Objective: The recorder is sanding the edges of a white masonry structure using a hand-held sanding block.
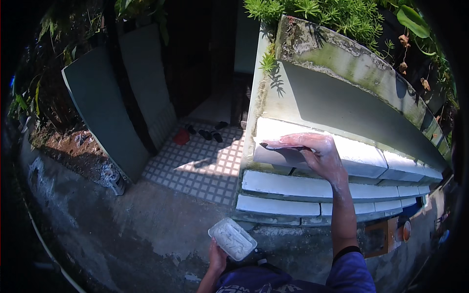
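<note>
My right hand (322, 148), smeared with white, is at the top moulding ledge (359, 152) of a low wall. It grips a thin flat spreader (270, 147) with a dark edge, mostly covered by my fingers; whether its edge touches the ledge I cannot tell. Bright white coats the top of this ledge, and two lower white ledges (285, 185) run beneath it. Low in front of me, my left hand (217, 256) holds a shallow rectangular plastic tray (253, 249) by its left side. White paste (231, 236) with a rough, streaked surface fills the tray.
Mossy concrete coping (329, 58) and green plants (318, 11) top the wall. Left of it, a tiled entry floor (205, 175) holds dark sandals (205, 134) and a red object (181, 137). A can (116, 185) stands by the grey panel (99, 102); cardboard (377, 238) lies at right.
</note>
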`<state>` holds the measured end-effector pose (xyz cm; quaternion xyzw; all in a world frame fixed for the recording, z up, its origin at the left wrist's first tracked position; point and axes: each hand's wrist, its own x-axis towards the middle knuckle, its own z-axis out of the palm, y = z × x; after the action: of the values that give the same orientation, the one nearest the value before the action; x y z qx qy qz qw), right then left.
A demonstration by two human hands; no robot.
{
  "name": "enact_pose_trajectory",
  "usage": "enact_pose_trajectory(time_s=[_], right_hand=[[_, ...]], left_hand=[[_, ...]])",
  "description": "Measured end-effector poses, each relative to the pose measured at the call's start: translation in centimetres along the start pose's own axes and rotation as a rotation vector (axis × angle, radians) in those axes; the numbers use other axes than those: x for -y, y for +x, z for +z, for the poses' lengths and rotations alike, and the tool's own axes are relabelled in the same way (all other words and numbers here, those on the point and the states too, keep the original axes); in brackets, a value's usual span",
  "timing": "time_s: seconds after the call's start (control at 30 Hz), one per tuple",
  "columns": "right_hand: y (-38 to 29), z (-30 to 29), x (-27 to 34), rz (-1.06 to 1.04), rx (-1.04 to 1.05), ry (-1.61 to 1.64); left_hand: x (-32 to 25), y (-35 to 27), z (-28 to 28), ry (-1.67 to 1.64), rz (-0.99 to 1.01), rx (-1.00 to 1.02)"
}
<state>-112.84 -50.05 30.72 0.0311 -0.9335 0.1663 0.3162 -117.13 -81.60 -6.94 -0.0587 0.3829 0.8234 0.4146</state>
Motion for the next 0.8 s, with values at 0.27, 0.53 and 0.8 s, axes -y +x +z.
enact_pose_trajectory(time_s=[0.27,0.53,0.8], right_hand=[[-0.6,-0.2,-0.8,-0.035,0.075,-0.059],[-1.5,-0.5,-3.1,0.01,-0.05,-0.126],[-8.6,-0.4,3.0,0.044,-0.05,0.321]], left_hand=[[0.7,-0.7,0.9,-0.001,0.029,-0.002],[2.0,-1.1,1.9,0.005,0.03,-0.045],[1.2,-1.6,6.0,0.005,0.155,-0.056]])
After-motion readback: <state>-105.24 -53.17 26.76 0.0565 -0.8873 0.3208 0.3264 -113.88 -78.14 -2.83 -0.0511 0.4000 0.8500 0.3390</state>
